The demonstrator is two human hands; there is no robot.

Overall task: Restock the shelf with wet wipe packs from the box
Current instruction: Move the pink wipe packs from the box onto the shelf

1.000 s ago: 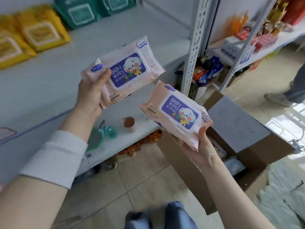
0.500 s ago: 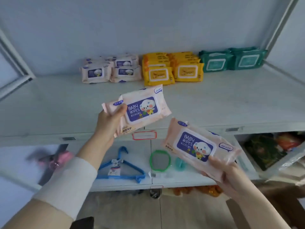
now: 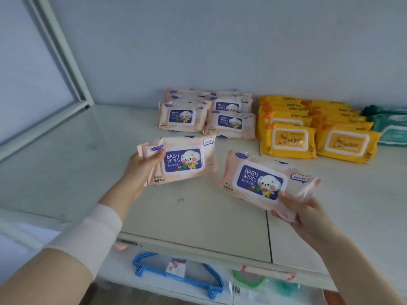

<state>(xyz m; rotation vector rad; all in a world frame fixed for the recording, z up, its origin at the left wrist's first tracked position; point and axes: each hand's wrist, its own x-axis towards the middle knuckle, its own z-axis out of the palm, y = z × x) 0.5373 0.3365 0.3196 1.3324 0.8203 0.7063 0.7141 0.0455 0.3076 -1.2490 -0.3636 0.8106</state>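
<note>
My left hand [image 3: 141,167] grips the left end of a pink baby wipes pack [image 3: 185,159], held over the white shelf [image 3: 72,172]. My right hand [image 3: 301,214] holds a second pink baby wipes pack [image 3: 257,179] by its lower right corner, a little lower and to the right. Both packs face up with the blue label showing. Further back on the shelf lie stacked pink packs [image 3: 207,115] of the same kind. The box is out of view.
Yellow wipe packs [image 3: 312,130] stand right of the pink stack, and green packs [image 3: 389,126] lie at the far right. A lower shelf holds a blue hanger [image 3: 176,274] and green items [image 3: 253,280]. A shelf post [image 3: 63,53] rises at the left.
The view has swung from the box and floor up to the shelf. Both hands have carried their packs forward over the shelf, closer to the pink stack.
</note>
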